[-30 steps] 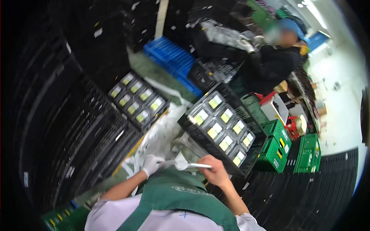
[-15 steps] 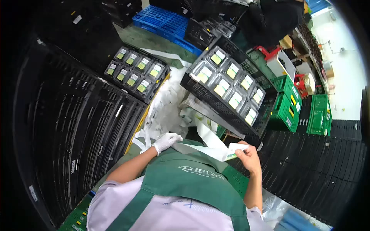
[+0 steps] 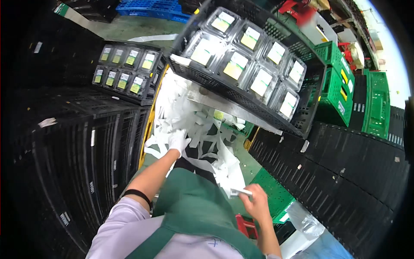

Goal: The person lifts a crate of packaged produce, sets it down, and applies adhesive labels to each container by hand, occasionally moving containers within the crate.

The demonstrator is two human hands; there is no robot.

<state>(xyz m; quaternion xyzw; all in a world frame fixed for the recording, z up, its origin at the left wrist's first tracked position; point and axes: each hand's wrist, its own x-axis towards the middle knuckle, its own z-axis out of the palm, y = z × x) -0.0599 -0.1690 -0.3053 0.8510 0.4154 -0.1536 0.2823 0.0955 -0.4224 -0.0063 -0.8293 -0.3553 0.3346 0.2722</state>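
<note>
Black crate (image 3: 241, 97) holds labelled clear packs (image 3: 235, 65), right hand (image 3: 258, 203) pinching strip (image 3: 239, 192)

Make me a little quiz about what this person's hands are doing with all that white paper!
1. True or false: the left hand wears a white glove.
2. What does the bare right hand pinch? A) a green crate B) a paper strip C) a box
3. Fill in: the clear labelled boxes sit in a ____ crate.

Key: 1 true. 2 B. 3 black.
</note>
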